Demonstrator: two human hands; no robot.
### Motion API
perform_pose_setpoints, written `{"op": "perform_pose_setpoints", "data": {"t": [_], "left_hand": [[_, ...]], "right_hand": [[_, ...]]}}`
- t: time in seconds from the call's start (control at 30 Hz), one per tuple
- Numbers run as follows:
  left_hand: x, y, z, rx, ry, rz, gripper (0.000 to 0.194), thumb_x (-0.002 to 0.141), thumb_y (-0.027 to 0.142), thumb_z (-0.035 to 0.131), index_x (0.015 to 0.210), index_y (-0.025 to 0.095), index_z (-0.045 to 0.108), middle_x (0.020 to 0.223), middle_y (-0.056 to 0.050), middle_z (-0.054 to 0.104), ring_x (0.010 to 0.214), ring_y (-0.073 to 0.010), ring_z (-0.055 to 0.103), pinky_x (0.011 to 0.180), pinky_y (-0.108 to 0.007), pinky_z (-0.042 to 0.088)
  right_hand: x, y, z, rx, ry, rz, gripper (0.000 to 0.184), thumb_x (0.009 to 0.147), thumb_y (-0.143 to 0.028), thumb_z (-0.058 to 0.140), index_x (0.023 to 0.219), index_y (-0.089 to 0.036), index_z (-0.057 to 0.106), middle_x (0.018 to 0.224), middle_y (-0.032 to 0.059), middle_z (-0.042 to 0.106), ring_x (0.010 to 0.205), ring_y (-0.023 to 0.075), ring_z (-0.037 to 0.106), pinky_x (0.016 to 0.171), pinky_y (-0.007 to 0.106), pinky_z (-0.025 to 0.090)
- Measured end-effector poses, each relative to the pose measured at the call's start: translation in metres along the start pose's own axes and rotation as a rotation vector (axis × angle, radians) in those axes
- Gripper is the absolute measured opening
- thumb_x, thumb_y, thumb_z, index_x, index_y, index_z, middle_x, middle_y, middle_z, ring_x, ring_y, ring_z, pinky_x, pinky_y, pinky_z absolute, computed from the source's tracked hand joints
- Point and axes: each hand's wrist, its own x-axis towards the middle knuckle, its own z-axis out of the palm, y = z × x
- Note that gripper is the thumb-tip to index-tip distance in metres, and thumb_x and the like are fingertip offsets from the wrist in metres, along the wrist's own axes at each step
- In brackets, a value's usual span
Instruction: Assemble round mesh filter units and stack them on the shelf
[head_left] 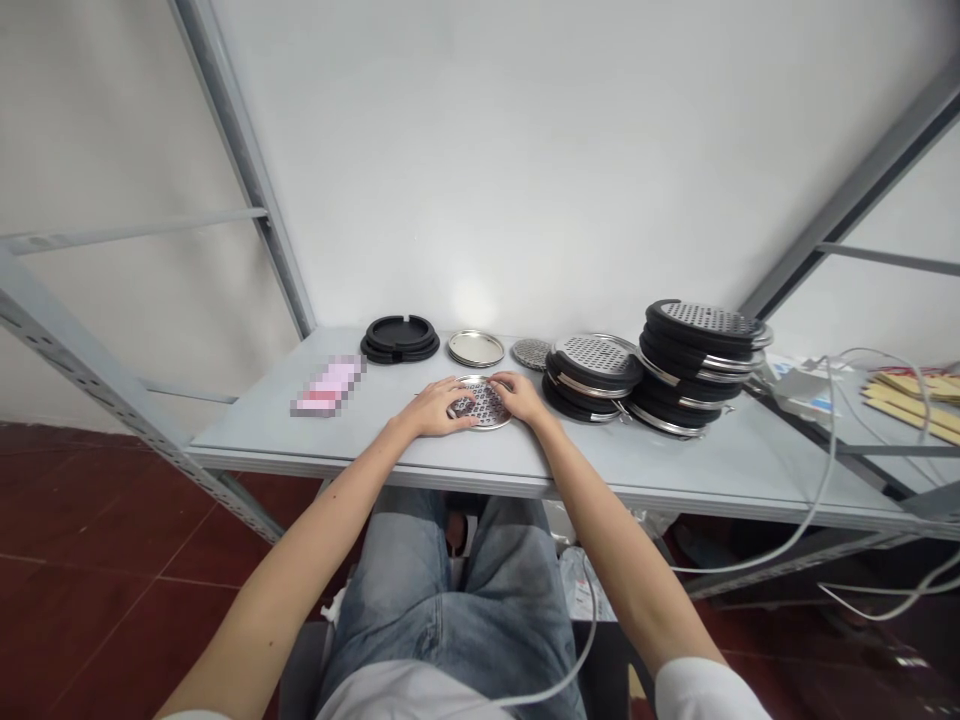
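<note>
A round perforated metal plate (pixel 486 400) with a shiny rim lies on the grey table in front of me. My left hand (pixel 441 408) grips its left side, the fingers and thumb reaching over the holes. At the right edge, my right hand (pixel 519 396) has its curled fingers on the rim. Just behind the plate sit shallow round metal trays (pixel 476 347) and loose perforated discs (pixel 531 353). Black rings (pixel 400 338) are stacked at the back left. Beside my right hand stands a stack of black rings with metal plates (pixel 594 372).
A taller stack of black rings and metal plates (pixel 701 365) rises farther right. On the left lies a blurred pink item (pixel 330 385). Grey metal posts (pixel 247 160) frame the table (pixel 525 462). A white cable (pixel 821 480) hangs over its front edge at right.
</note>
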Motion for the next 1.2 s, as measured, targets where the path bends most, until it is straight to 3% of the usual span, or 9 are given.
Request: {"op": "perform_pose_setpoints", "data": {"t": [0.4,0.8,1.0,1.2], "left_hand": [[-0.0005,0.0009,-0.0026,0.013,-0.020,0.025,0.067,0.072,0.068,0.067,0.122,0.024,0.064,0.139,-0.012,0.053,0.135,-0.0349,0.041,0.113,-0.048,0.032],[-0.0011,0.0033,-0.0037,-0.024,-0.023,-0.007,0.063,0.073,0.065,0.068,0.120,0.023,0.065,0.141,-0.013,0.052,0.136,-0.0356,0.040,0.112,-0.049,0.033],[-0.0010,0.0013,-0.0025,-0.040,-0.022,-0.003,0.065,0.072,0.066,0.068,0.121,0.023,0.065,0.142,-0.012,0.051,0.137,-0.0356,0.039,0.113,-0.048,0.033],[-0.0017,0.0012,-0.0029,-0.051,-0.021,-0.010,0.066,0.071,0.067,0.068,0.121,0.023,0.066,0.144,-0.012,0.048,0.138,-0.0352,0.039,0.114,-0.047,0.033]], "right_hand": [[0.0017,0.0007,0.0005,0.030,-0.011,0.012,0.026,0.088,-0.018,0.049,0.097,-0.016,0.074,0.112,0.0096,0.071,0.108,0.0221,0.063,0.100,0.033,0.044],[0.0023,0.0043,-0.0025,0.146,0.007,0.055,0.052,0.100,-0.035,0.026,0.097,-0.016,0.073,0.111,0.0115,0.071,0.110,0.0239,0.062,0.102,0.036,0.042],[0.0028,0.0037,0.0003,0.057,-0.045,0.012,0.062,0.100,-0.049,0.022,0.100,-0.016,0.075,0.116,0.0113,0.070,0.112,0.0239,0.062,0.103,0.036,0.042],[0.0039,0.0028,0.0000,-0.018,-0.080,-0.007,0.063,0.100,-0.050,0.021,0.108,-0.016,0.073,0.122,0.0121,0.067,0.118,0.0239,0.059,0.105,0.036,0.040]]}}
